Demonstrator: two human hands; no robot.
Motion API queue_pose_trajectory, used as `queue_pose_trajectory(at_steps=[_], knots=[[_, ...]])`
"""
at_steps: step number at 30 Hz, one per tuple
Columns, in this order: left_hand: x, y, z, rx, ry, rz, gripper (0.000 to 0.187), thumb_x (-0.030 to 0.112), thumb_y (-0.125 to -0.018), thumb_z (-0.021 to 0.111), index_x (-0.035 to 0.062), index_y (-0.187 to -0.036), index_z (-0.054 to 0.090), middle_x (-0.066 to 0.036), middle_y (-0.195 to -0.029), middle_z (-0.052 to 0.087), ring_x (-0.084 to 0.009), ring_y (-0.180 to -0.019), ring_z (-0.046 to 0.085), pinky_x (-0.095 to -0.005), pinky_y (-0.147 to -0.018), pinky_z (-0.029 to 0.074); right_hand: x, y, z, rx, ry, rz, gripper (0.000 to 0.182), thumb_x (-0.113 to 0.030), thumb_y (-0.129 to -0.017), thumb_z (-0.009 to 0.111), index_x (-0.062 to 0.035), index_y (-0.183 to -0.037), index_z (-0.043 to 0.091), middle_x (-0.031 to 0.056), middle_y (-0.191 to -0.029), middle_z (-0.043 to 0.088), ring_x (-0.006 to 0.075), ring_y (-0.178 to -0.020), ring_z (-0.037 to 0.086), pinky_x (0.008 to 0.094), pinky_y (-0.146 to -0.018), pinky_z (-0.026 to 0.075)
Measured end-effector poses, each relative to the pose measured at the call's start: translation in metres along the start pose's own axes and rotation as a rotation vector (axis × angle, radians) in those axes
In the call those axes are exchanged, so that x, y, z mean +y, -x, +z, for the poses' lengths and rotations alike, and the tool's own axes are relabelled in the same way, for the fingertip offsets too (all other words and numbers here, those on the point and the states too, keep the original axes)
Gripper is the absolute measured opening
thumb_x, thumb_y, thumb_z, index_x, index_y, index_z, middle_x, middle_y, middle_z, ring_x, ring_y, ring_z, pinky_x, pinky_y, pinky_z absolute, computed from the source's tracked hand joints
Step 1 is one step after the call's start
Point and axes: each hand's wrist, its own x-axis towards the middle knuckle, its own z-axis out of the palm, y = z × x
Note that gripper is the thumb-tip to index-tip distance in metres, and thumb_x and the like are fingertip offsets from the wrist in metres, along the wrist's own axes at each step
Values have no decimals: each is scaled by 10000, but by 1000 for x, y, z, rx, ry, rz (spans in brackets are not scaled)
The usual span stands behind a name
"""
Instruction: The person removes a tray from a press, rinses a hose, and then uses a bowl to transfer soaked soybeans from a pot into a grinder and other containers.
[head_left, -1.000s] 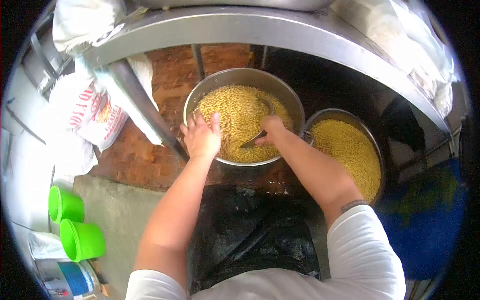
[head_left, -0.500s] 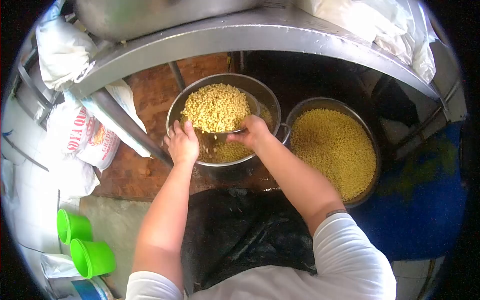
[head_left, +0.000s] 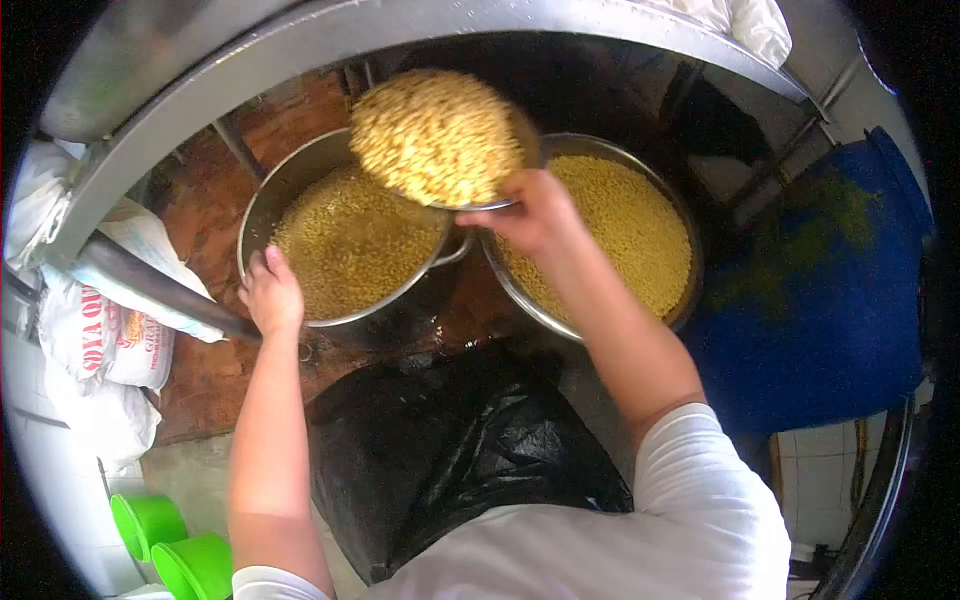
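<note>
My right hand (head_left: 530, 212) is closed on the near rim of a metal bowl heaped with pale yellow beans (head_left: 437, 138), raised between two large pots. Under and left of it stands the left pot (head_left: 250, 205), with beans in cloudy liquid (head_left: 350, 245). My left hand (head_left: 273, 290) rests at that pot's left rim, its fingers partly over the edge; whether they grip it is hard to tell. The right pot (head_left: 690, 215) is filled with beans (head_left: 615, 230), and the raised bowl overlaps its upper left side.
A curved metal table edge (head_left: 400, 25) crosses above the pots. Printed white sacks (head_left: 100, 335) lie at the left, near two green buckets (head_left: 195, 565). A blue covering or container (head_left: 820, 310) is at the right. Black plastic (head_left: 450, 440) lies in front of my body.
The bean-filled bowl has moved up and right out of the left pot in my right hand. My left hand has left the bowl for the pot's rim. The view has shifted.
</note>
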Motion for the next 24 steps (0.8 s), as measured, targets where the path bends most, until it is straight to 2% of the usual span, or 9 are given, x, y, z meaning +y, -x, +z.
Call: queue_pose_trajectory(at_steps=[3, 7, 10, 12, 16, 18, 19, 23, 24], knots=[[23, 3, -5, -20, 20, -8, 735, 554, -1092, 242, -29, -1464, 492, -275, -1465, 542, -441, -1391, 458, -530, -1204, 256, -78, 22, -60, 30, 79, -118, 500, 8, -967, 377, 118, -1436, 244, 349, -1388, 454, 533, -1220, 569, 705, -970, 570], [19, 3, -2, -27, 29, 1, 746, 562, -1090, 234, -25, -1475, 486, -261, -1475, 541, -447, -1398, 454, -538, -1214, 236, -147, 37, -129, 215, 389, -385, 551, 63, -879, 418, 112, -1421, 335, 315, -1280, 576, 470, -1071, 691, 603, -817, 665], [24, 12, 1, -21, 28, 10, 748, 566, -1088, 236, -22, -1481, 480, -258, -1484, 535, -437, -1409, 452, -545, -1223, 221, -167, 50, -158, 284, 593, -574, 684, 44, -852, 463, -8, -1522, 339, 287, -1276, 619, 443, -1008, 719, 546, -824, 661], [26, 14, 2, -31, 20, 2, 742, 562, -1089, 238, -19, -1486, 473, -255, -1488, 534, -432, -1417, 446, -541, -1228, 215, -197, 12, -214, 663, 1343, -900, 770, 29, -865, 503, -67, -1597, 282, 299, -1392, 579, 464, -1018, 713, 527, -848, 615], [22, 11, 0, -41, 9, 7, 739, 560, -1090, 240, -18, -1490, 467, -251, -1489, 534, -420, -1423, 444, -537, -1227, 217, -218, 6, -203, 807, 1634, -632, 862, 6, -875, 548, -183, -1649, 219, 288, -1526, 477, 473, -1083, 686, 511, -876, 566], [26, 13, -2, -78, 13, 0, 738, 559, -1091, 239, -19, -1490, 466, -250, -1490, 533, -407, -1424, 449, -533, -1228, 217, -216, -15, -226, 796, 1995, -968, 883, 5, -884, 562, -282, -1647, 222, 273, -1577, 417, 471, -1105, 675, 505, -901, 568], [26, 14, -2, -75, 10, 0, 747, 568, -1089, 239, -21, -1483, 473, -250, -1488, 535, -399, -1420, 458, -530, -1231, 209, -214, -17, -227, 783, 2022, -874, 903, 24, -882, 558, -355, -1633, 230, 255, -1600, 389, 472, -1157, 651, 509, -925, 570], [25, 12, -2, -71, -2, 4, 757, 582, -1086, 233, -15, -1482, 480, -250, -1471, 553, -409, -1408, 466, -529, -1238, 189, -214, -17, -239, 753, 2241, -988, 888, 52, -884, 538, -336, -1626, 243, 242, -1606, 379, 481, -1209, 616, 503, -941, 575], [26, 13, -1, -77, -6, 8, 757, 582, -1086, 233, -15, -1482, 480, -250, -1471, 553, -409, -1408, 466, -529, -1238, 189, -216, -13, -240, 757, 2222, -1145, 870, 50, -887, 533, -330, -1620, 259, 235, -1603, 384, 478, -1234, 601, 503, -944, 575]])
